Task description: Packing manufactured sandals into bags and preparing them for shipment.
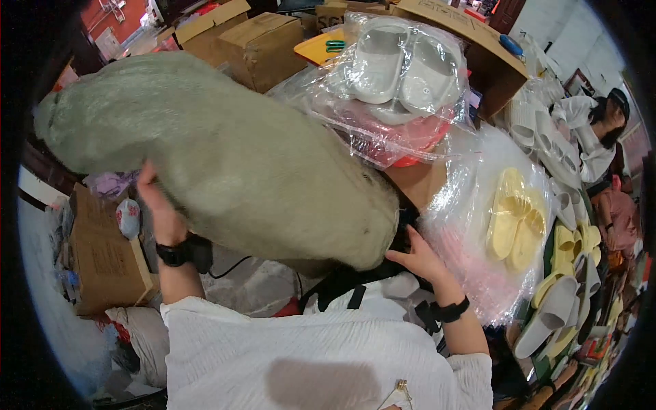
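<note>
A large, stuffed, grey-green woven sack [232, 143] lies slantwise across the view, from the upper left to the middle. My left hand [158, 201] grips its lower left side, with some fingertips hidden against the cloth. At the sack's right end is my right hand [422, 258], thumb and fingers apart; the thumb reaches to the sack's corner. Something black shows between that hand and the sack end. Right of the sack, clear bags hold white slippers [403, 68] on top of red ones [403, 140], and yellow slippers [517, 219] lie nearer me.
Cardboard boxes [263, 48] stand behind the sack, and another box [106, 256] is at the left. An orange-yellow board [318, 48] bears green-handled scissors [335, 46]. Many loose slippers [550, 314] line the right side. Another person [591, 133] sits at the far right.
</note>
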